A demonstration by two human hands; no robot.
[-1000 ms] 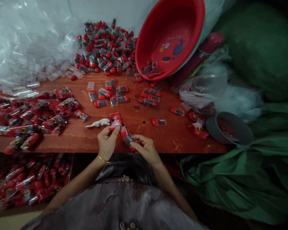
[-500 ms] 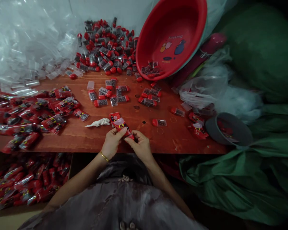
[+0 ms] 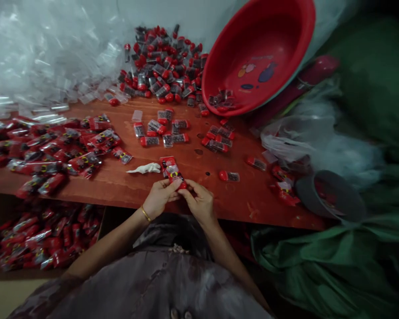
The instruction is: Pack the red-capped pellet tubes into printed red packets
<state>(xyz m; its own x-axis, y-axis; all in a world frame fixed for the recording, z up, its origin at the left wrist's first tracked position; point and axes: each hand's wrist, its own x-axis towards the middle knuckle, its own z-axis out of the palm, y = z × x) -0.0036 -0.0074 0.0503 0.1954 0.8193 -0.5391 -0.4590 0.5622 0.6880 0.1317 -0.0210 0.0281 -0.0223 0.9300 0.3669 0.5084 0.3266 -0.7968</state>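
Note:
Between my two hands, just above the front edge of the wooden table, is a red printed packet [image 3: 173, 170]. My left hand [image 3: 159, 198] pinches its lower left side with thumb and fingers. At its lower right end, the thumb and fingers of my right hand [image 3: 199, 204] close on it. Whether anything is inside the packet I cannot make out. A crumpled white strip [image 3: 144, 168] lies on the table just left of the packet. Beyond it lie several clear tubes with red caps and dark beads [image 3: 166, 128], and one such tube [image 3: 229, 176] lies to the right.
Filled red packets [image 3: 56, 146] are heaped at left, with more in a box [image 3: 53, 239] below. Behind are a pile of capped tubes [image 3: 168, 66], clear empty tubes [image 3: 49, 57] and a tilted red basin [image 3: 259, 40]. A grey bowl [image 3: 332, 195] and green cloth [image 3: 319, 266] are at right.
The view has turned slightly, so the table and its things appear shifted to the right. Both hands keep hold of the packet, with little other movement.

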